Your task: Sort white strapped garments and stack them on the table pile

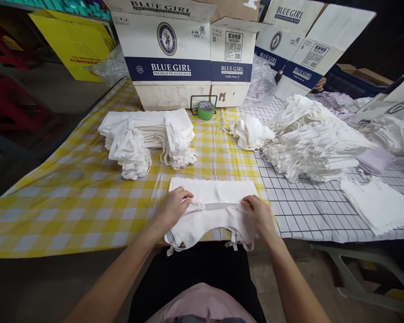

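A white strappy camisole [215, 190] lies spread at the table's front edge, its straps and curved neckline hanging slightly over the edge toward me. My left hand [175, 207] pinches the fabric on the left side, thumb and fingers closed on it. On the right side my right hand [257, 214] pinches the same garment near a strap. Between the two hands a straight edge of the cloth runs across the middle. Beyond my left hand sits a neat stack of folded white camisoles [148, 130], with bunched straps drooping from its near side.
A larger heap of white camisoles [316, 139] lies at right beside a crumpled white garment [251, 132]. Green tape [205, 110] stands before a beer carton [168, 54]. Flat white pieces [382, 204] lie at far right. A co-worker's hand [319, 84] shows behind the second carton [289, 49].
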Demonstrator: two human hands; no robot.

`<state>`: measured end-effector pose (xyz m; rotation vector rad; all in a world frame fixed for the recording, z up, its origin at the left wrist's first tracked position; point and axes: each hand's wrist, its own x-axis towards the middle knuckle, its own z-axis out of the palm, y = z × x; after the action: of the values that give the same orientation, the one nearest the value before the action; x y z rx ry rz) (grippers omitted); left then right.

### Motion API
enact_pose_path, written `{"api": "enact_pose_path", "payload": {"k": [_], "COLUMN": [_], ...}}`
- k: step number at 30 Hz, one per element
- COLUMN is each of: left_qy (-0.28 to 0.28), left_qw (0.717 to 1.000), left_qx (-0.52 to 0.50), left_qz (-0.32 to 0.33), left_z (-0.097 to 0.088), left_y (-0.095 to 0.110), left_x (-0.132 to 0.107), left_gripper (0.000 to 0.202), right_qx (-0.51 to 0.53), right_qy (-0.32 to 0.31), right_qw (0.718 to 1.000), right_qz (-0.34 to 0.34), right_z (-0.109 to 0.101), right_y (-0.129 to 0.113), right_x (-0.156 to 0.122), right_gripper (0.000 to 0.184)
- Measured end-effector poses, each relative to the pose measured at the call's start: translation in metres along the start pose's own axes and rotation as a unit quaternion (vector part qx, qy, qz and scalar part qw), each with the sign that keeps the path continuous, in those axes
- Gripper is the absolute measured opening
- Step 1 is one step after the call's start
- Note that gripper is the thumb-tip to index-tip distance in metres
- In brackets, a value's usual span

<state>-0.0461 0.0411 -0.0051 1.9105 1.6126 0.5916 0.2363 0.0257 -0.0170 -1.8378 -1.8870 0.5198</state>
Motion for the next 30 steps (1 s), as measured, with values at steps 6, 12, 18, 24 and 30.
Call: {"api": "enact_pose_path", "payload": {"k": [6,12,18,24,30], "left_qy": [0.005,0.008,0.011,0.02,0.032], "left_qw": [1.0,1.0,1.0,1.0,0.999], "left_qx": [0.005,0.01,0.012,0.013,0.022], "left_qz": [-0.001,-0.002,-0.007,-0.005,-0.012], "left_z": [0.002,0.002,-0.001,-0.003,-0.01], "left_y": [-0.004,-0.004,-0.001,-0.003,-0.001], "left_x": [0.002,0.002,-0.002,-0.006,-0.013], "left_gripper": [0.025,0.025,0.024,0.023,0.022], "right_qx": [0.003,0.015,0.036,0.045,0.054], "right_qy": [-0.005,-0.004,-0.008,-0.006,-0.013], "right_qw": [1.0,1.0,0.999,0.999,0.997], "right_qz": [0.007,0.012,0.015,0.027,0.045], "right_z": [0.004,0.003,-0.001,-0.003,-0.007], "right_y": [0.004,0.005,0.004,0.0,0.001], "right_x": [0.001,0.001,-0.002,-0.005,-0.011], "right_gripper": [0.022,0.023,0.021,0.023,0.022]}}
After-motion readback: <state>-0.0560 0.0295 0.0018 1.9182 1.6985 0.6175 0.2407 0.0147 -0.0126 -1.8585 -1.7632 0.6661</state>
